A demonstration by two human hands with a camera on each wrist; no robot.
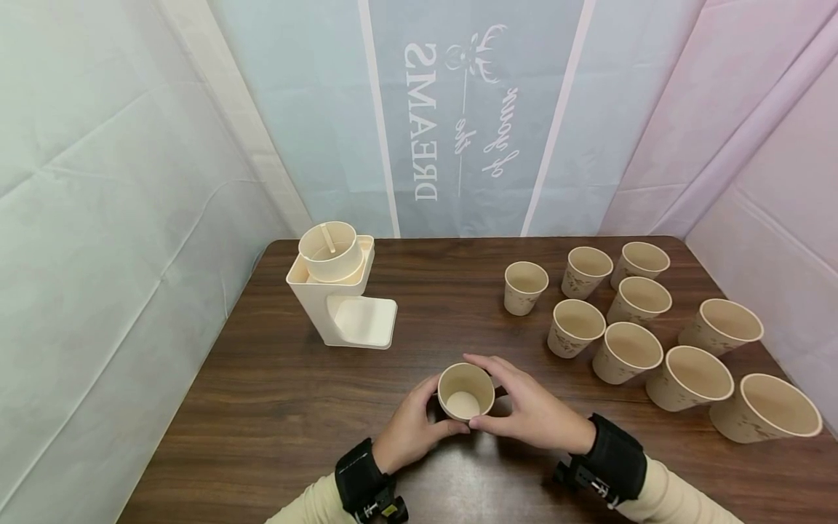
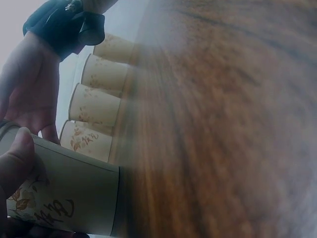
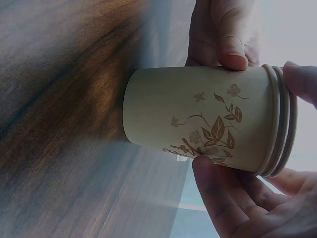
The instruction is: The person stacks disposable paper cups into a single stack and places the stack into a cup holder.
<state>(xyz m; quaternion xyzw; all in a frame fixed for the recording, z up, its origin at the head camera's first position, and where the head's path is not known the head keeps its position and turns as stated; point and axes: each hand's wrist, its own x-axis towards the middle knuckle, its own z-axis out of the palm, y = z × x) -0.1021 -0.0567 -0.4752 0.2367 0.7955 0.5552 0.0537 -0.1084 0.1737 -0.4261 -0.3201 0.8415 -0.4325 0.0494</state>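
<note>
Both hands hold a small nested stack of cream paper cups (image 1: 466, 393) with brown leaf prints, upright and mouth up, close over the table near its front middle. Stacked rims show one above another in the right wrist view, where the outer cup (image 3: 198, 109) has flowers and lettering on its side. My left hand (image 1: 411, 429) grips the stack from the left, thumb on the near side. From the right, my right hand (image 1: 533, 407) curls round it, with its thumb at the near rim and a finger at the far rim.
Several matching paper cups (image 1: 631, 353) stand upright, spread across the right of the brown wooden table (image 1: 249, 429). At the back left is a cream plastic stand (image 1: 308, 306) with a round, barred top piece (image 1: 330, 255) and a flat foot. Hanging cloth (image 1: 458, 211) borders the table.
</note>
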